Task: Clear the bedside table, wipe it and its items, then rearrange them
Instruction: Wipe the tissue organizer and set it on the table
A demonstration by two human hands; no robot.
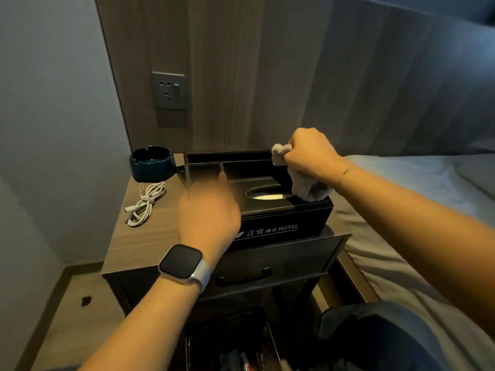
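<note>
Tissue box point(281, 210): rag point(300, 178) clenched above it in right hand point(310, 153); blurred left hand point(209, 210), grip indeterminable, beside it.

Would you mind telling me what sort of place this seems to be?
Most likely a hotel guest room. The black tissue box organiser on the bedside table is printed with "HOTEL", a made bed stands right beside it, and a dark green ashtray sits near the wall socket.
</note>
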